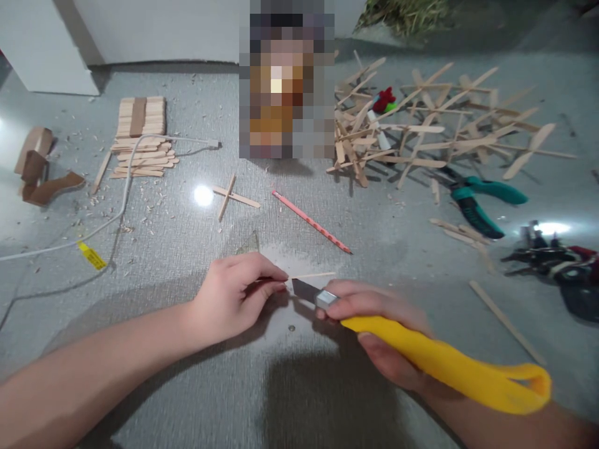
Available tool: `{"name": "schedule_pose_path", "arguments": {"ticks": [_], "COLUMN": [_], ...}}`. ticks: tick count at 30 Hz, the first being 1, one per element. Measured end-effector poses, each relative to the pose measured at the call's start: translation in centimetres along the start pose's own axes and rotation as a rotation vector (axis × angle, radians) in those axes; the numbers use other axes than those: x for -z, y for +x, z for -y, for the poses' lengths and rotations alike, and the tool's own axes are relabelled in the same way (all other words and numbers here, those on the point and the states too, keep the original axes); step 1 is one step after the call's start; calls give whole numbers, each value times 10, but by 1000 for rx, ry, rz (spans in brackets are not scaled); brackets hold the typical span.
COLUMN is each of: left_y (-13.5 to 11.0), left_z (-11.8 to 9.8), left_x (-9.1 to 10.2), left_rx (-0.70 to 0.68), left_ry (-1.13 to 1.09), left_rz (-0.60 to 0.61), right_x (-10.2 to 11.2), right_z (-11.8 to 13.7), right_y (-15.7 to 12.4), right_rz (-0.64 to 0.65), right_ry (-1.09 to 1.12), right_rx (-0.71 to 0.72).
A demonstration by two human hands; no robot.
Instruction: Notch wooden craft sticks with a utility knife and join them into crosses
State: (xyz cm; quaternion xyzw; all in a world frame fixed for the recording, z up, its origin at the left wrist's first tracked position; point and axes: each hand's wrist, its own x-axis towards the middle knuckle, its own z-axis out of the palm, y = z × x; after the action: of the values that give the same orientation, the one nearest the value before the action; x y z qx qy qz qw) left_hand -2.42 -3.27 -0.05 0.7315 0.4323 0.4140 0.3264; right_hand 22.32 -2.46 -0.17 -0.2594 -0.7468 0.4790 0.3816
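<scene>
My left hand (238, 293) pinches one end of a thin wooden craft stick (312, 275), seen edge-on just above the table. Wrapped in my right hand (379, 312) is a utility knife (407, 340) with a yellow handle and a metal collar. Its blade (304, 289) points left at the stick, close to my left fingertips; whether it touches the wood I cannot tell. Pale dust covers the surface beneath. Beyond my hands lie a pink pencil (312, 222) and two craft sticks joined as a cross (228, 196).
A tangle of crossed sticks (430, 125) spreads at back right, near teal-handled pliers (477, 202) and a dark tool (561, 262). Stacked craft sticks (154, 118), a white cable (125, 193) and brown paper strips (35, 168) lie left. A blurred-out patch hides the back middle.
</scene>
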Motion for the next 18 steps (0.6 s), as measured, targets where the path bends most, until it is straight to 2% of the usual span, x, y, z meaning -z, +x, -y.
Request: {"name": "schedule_pose_path", "arguments": {"ticks": [11, 18], "left_y": [-2, -2], "left_z": [-6, -11], "left_x": [-3, -2], "left_rx": [-5, -38], "left_ry": [12, 43], "left_rz": [-80, -101], "right_x": [-6, -5], "right_z": [-9, -15], "right_y": [0, -2], "right_rz": [-58, -37], "right_ry": [127, 195], "right_rx": [-18, -22]}}
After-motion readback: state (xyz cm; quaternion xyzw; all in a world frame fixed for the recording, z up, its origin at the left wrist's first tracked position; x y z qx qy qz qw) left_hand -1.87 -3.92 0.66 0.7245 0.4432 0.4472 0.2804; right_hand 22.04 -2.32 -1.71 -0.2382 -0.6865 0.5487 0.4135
